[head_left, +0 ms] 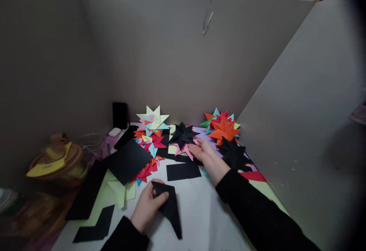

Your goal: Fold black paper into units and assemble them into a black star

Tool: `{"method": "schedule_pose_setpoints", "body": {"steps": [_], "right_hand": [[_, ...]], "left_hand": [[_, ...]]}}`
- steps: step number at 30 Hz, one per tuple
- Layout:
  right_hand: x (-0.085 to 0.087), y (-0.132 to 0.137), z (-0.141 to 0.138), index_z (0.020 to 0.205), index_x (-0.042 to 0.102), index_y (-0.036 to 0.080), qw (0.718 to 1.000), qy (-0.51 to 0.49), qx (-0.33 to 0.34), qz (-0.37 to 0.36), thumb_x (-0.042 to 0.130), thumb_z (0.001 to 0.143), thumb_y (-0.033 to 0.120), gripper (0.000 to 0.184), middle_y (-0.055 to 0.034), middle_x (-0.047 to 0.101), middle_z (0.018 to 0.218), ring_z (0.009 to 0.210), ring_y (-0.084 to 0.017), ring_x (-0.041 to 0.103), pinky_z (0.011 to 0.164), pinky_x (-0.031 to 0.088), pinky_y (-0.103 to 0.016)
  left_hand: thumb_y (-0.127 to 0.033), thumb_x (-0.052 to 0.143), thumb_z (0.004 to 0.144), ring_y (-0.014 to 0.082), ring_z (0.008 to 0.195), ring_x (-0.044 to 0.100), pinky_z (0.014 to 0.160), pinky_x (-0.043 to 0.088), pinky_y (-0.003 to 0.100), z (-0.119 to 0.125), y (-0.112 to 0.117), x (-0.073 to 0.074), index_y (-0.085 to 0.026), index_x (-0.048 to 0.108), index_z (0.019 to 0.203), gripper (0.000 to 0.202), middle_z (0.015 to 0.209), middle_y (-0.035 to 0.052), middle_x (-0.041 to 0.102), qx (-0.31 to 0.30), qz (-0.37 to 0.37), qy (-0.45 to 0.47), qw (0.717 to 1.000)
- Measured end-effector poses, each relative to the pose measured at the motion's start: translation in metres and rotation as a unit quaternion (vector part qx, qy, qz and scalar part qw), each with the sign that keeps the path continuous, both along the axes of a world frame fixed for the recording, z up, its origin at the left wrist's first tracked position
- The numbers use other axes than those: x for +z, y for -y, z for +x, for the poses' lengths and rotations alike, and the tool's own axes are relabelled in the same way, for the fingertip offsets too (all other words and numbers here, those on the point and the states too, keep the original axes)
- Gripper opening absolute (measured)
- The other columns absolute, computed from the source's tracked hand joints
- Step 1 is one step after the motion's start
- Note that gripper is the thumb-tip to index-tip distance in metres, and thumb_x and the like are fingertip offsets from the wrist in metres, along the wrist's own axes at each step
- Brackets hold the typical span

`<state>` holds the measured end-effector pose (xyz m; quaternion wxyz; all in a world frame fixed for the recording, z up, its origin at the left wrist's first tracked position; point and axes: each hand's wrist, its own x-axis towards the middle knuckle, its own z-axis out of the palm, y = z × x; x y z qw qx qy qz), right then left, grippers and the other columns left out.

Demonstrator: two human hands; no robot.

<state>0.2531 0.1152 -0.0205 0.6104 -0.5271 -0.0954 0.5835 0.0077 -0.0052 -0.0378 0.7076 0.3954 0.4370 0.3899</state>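
Observation:
Low in the head view, my left hand point(150, 202) pinches a folded piece of black paper point(172, 209) between thumb and fingers, its long point hanging down to the right. My right hand point(205, 155) is stretched forward with its fingers apart. Its fingertips are beside a pink paper star point(184, 150), whether touching it I cannot tell. On top of that pink star lies a black folded-paper star point(183, 134). Between my hands, a black paper rectangle point(183, 171) rests on the white tabletop point(197, 205).
Folded stars stand in piles: pale yellow point(156, 117) at back left, orange point(224, 129) and black point(235, 153) at right. Black sheets point(128, 161) and a bent black strip point(97, 226) lie left, near a lidded container point(57, 161). Grey partitions point(171, 52) enclose the table.

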Motion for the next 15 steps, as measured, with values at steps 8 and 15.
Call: {"method": "schedule_pose_setpoints", "body": {"steps": [8,15], "right_hand": [[-0.005,0.0,-0.025,0.096,0.05,0.02,0.997,-0.058,-0.039,-0.04,0.042,0.084,0.024,0.015,-0.0099,0.062,0.086,0.086,-0.021,0.066,0.079,0.055,-0.037],[-0.007,-0.012,-0.039,0.097,0.05,0.024,0.997,-0.056,-0.022,-0.047,0.037,0.091,0.028,0.015,-0.0091,0.059,0.1,0.095,-0.019,0.064,0.075,0.054,-0.037]], "left_hand": [[-0.032,0.078,0.059,0.0115,0.058,0.052,0.056,0.039,0.022,0.0,0.002,-0.001,-0.017,0.049,0.082,0.04,0.064,-0.0046,0.055,-0.002,0.003,0.001,1.0],[-0.034,0.077,0.059,0.0119,0.059,0.052,0.056,0.038,0.023,0.0,0.002,-0.001,-0.017,0.048,0.083,0.041,0.064,-0.0046,0.054,-0.004,0.006,0.003,1.0]]}}
